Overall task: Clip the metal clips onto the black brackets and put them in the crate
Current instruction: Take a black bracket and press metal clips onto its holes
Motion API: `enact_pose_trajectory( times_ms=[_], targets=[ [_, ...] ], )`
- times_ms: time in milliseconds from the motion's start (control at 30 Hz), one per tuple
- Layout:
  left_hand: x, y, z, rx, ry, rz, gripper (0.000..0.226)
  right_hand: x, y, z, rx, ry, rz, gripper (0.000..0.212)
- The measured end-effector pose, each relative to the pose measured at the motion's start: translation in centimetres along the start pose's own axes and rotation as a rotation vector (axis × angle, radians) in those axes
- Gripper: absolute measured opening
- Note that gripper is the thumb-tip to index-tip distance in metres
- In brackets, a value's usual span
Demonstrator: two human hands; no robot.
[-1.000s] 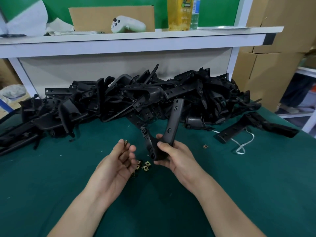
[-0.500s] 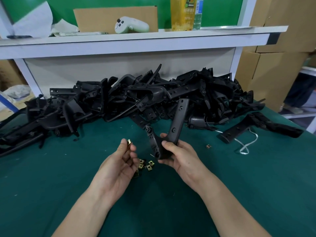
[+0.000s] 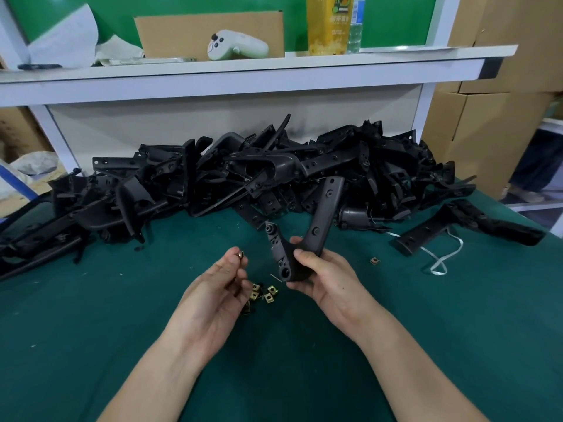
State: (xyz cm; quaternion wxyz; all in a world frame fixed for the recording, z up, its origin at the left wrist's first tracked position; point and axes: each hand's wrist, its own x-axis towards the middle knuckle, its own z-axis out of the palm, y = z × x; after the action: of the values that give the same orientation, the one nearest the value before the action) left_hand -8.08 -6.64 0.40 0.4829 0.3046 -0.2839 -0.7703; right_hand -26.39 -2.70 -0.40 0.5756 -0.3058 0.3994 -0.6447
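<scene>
Clip-fitting step: at frame centre the left hand (image 3: 219,287) pinches one metal clip (image 3: 240,254) between thumb and finger, near the black bracket (image 3: 316,226) gripped at its bend by the right hand (image 3: 323,278); next, the clip likely needs aligning with a bracket end

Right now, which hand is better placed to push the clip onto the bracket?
Left, probably: the left hand pinches a metal clip close beside the black bracket, which the right hand grips.
</scene>
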Motion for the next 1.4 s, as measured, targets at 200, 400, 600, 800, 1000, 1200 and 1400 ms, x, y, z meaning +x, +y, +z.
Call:
enact_pose_trajectory(
  times_ms=[200,400,600,800,1000,1200,1400],
  targets=[
    [0.0,0.0,0.0,-0.023,0.004,-0.004,0.026,0.0,0.0,0.0,0.0,0.005,0.001,0.022],
    [-0.7,0.3,0.6,-0.104,-0.049,-0.066,0.032,0.0,0.1,0.0,-0.005,-0.005,-0.008,0.023],
    [-1.1,0.5,1.1,-0.164,-0.03,-0.112,0.03,0.0,0.0,0.1,-0.003,0.001,-0.001,0.023],
    [-1.2,0.7,1.1,-0.145,-0.046,-0.135,0.026,0.0,-0.1,0.1,0.006,0.01,0.005,0.022],
    [-1.1,0.6,1.0,-0.088,-0.032,-0.108,0.021,0.0,-0.2,0.0,0.012,0.005,0.007,0.023],
    [-1.1,0.2,1.2,0.137,0.004,-0.004,0.02,0.0,-0.5,-0.1,0.109,0.029,0.038,0.025],
    [-1.4,-0.1,1.4,0.248,0.001,0.084,0.024,0.1,-0.7,-0.4,0.211,0.052,0.072,0.022]
  ],
)
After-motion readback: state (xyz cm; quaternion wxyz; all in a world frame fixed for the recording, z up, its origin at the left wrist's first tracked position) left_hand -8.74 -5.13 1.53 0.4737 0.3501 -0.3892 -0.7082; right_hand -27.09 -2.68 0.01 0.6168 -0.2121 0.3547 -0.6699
